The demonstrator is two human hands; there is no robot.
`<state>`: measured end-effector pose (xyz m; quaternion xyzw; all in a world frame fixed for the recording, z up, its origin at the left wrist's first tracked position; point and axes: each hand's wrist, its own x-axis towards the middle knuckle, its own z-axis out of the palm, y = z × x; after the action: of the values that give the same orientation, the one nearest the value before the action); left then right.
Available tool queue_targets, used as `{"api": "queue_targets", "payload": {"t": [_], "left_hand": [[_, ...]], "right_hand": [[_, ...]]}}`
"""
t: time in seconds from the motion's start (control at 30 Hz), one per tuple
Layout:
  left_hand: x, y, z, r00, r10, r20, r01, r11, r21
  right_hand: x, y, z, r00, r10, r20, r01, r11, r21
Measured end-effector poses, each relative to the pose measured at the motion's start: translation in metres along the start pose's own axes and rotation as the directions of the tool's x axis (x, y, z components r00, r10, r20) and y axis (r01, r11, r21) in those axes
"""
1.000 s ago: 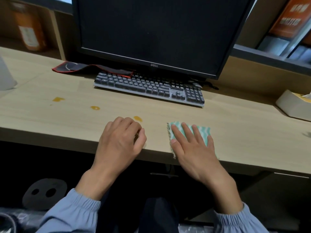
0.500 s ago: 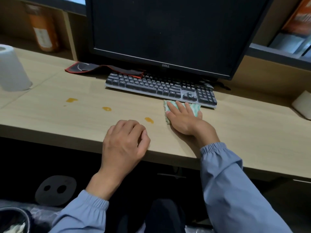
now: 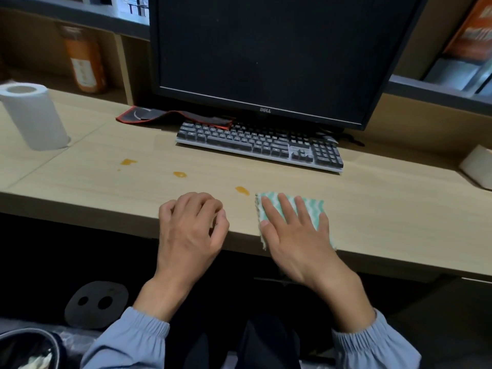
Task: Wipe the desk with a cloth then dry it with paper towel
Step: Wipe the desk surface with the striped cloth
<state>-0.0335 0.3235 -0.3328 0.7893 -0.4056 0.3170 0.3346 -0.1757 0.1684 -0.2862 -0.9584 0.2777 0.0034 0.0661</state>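
A green-and-white striped cloth (image 3: 314,209) lies flat at the front edge of the light wooden desk (image 3: 386,222). My right hand (image 3: 295,235) presses on it with straight, spread fingers. My left hand (image 3: 190,230) rests on the desk edge to its left, fingers loosely curled, holding nothing. Three orange spill spots mark the desk: one (image 3: 242,190) just left of the cloth, one (image 3: 180,174) further left, one (image 3: 128,162) beyond that. A white paper towel roll (image 3: 33,115) stands upright at the far left.
A grey keyboard (image 3: 259,145) sits under a black monitor (image 3: 266,54) at the back. A black-and-red mouse pad (image 3: 170,117) lies left of the keyboard. A tissue box (image 3: 478,166) is at the right edge. A bin (image 3: 26,350) stands below left.
My right hand drew the cloth back from beside the keyboard to the desk's front edge. The left hand stayed in place. The view shifted slightly right.
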Motion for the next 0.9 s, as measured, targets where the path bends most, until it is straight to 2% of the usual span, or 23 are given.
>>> {"api": "queue_targets", "payload": {"t": [0.2, 0.63, 0.9], "left_hand": [[-0.005, -0.011, 0.007, 0.999, -0.038, -0.028, 0.039, 0.999, 0.032], [-0.011, -0.021, 0.022, 0.988, 0.05, -0.148, -0.035, 0.994, 0.105], [-0.014, -0.021, 0.016, 0.995, 0.043, -0.093, -0.034, 0.995, 0.095]], "right_hand": [[0.01, -0.011, 0.002, 1.0, 0.02, 0.019, -0.021, 1.0, 0.016], [0.131, -0.026, -0.02, 0.988, 0.053, 0.142, -0.057, 0.998, 0.026], [0.099, -0.041, -0.018, 0.989, 0.028, 0.147, -0.031, 0.999, 0.018]]}}
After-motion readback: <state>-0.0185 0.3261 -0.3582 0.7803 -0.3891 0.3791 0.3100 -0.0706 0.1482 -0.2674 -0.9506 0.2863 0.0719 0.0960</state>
